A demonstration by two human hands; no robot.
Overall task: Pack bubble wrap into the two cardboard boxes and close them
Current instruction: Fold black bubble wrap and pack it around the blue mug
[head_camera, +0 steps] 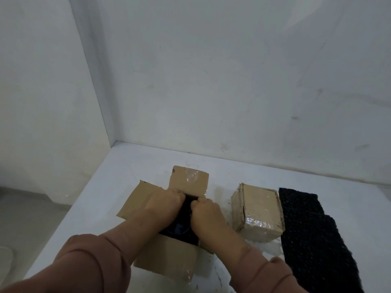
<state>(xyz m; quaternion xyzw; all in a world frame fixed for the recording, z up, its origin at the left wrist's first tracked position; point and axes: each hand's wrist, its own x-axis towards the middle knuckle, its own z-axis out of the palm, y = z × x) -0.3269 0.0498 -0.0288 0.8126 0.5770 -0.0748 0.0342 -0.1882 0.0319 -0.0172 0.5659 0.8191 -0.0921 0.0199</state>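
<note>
- Curling down at the far edge of the opening, the fingers (178,194) of our left hand (167,200) clench on the black wrap (179,227); their tips are sunk out of sight in it.
- Our right hand (206,212) lies just beside the left, almost touching it, knuckles up. Its thumb and bent fingers grasp the same wrap.
- We see the wrap lying inside the open box (167,256), dark and filling the opening between and below our two hands.
- We see the box standing on the bench (95,208) with its flaps spread. The far flap (190,178) stands up behind our fingers and carries a patch of clear tape. The left flap (137,199) slopes outward under our left wrist.
- Our pink sleeves (84,261) run back from both wrists to the lower edge of the view.
- To our right, near the open box but apart from it, we see a shut box (258,210), smaller, with glossy tape over its top and near end.
- Just beside the shut box on its right side lies a flat black sheet (313,233) of bubble wrap, stretched along the bench toward us.
- Behind everything a pale wall (211,81) rises from the back of the white bench and meets a second wall at the left corner.
</note>
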